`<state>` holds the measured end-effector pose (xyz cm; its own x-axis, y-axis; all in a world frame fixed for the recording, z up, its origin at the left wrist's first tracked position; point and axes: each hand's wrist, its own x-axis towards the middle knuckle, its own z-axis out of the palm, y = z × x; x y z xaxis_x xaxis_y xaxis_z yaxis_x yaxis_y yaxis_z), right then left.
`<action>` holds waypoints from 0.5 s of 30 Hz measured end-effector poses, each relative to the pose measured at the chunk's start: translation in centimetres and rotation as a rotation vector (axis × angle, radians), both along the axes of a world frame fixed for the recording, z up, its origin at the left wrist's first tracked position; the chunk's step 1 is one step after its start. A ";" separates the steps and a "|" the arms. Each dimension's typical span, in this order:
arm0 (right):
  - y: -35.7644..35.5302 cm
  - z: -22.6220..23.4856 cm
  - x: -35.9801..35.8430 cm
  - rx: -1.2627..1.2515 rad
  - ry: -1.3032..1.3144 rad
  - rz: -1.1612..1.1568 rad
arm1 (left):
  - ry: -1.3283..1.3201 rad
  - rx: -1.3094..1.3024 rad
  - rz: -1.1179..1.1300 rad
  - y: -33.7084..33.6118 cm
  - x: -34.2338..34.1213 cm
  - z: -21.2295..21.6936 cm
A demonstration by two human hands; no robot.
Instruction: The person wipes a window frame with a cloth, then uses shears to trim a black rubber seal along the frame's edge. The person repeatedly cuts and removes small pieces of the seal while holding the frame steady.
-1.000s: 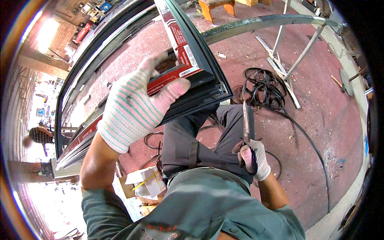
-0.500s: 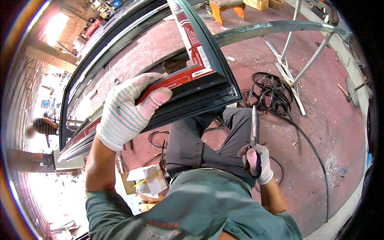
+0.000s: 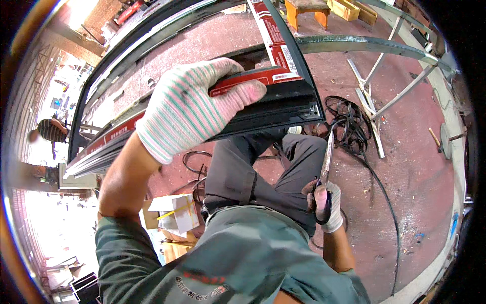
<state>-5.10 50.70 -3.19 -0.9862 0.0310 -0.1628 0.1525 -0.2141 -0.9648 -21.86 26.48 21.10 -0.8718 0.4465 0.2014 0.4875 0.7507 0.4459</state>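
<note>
1. At the far left a second person [image 3: 49, 130] in a striped shirt stands well away from the work, in bright light.
2. The left hand [image 3: 190, 104], in a striped knit glove, is clamped on the lower bar of the dark frame [image 3: 283, 104]; the fingers lie over the top of the bar and the thumb presses on its front, on the red tape [image 3: 253, 78].
3. The frame is held up in front of the person, above the knees. Its lower bar goes from the lower left up to a corner at the right of the hand, and a second bar rises from this corner to the top edge.
4. Under the left forearm, on the floor, some cardboard boxes [image 3: 174, 215] lie beside the person's leg.
5. The right hand [image 3: 324, 205], in a white glove, is low beside the right thigh and well apart from the left hand. It is closed around the handles of scissors [image 3: 326, 162], and the blades point up toward the frame corner without touching it.
6. Black cable [image 3: 349, 129] lies in a heap on the red floor [image 3: 415, 167] just right of the frame corner, and one strand runs down the floor past the right hand.
7. Further right, thin metal bars [image 3: 377, 106] lie crossed on the floor.
8. At the top an orange stool [image 3: 306, 10] stands behind the frame.
</note>
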 end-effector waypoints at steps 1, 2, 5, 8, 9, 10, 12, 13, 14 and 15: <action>0.1 0.1 0.1 -0.002 -0.004 0.007 | -0.011 -0.035 0.003 0.0 -0.1 0.2; 0.1 0.2 0.1 -0.013 -0.005 0.014 | -0.003 -0.013 -0.009 -0.2 0.0 0.0; -0.3 1.0 0.4 -0.023 0.016 -0.038 | -0.008 0.036 -0.023 -0.6 0.3 -0.1; 0.4 0.5 1.2 0.014 -0.002 -0.018 | -0.046 -0.029 0.016 -1.9 0.4 0.3; 0.6 0.3 1.4 0.014 -0.025 -0.018 | -0.069 -0.049 0.012 -2.6 0.3 0.4; 0.9 0.1 1.6 0.015 -0.048 -0.020 | -0.047 -0.036 0.014 -3.4 0.2 0.2; 1.0 0.0 1.5 0.019 -0.063 -0.016 | 0.001 -0.019 0.041 -5.6 0.8 0.2; 1.1 0.0 1.3 0.030 -0.060 -0.030 | -0.051 0.013 0.064 -6.2 1.1 0.3; 1.1 -0.1 1.1 0.037 -0.054 -0.030 | -0.047 -0.012 0.089 -7.2 1.5 0.6; 1.3 -0.3 1.0 0.042 -0.065 -0.032 | -0.044 -0.032 0.098 -8.1 1.4 0.5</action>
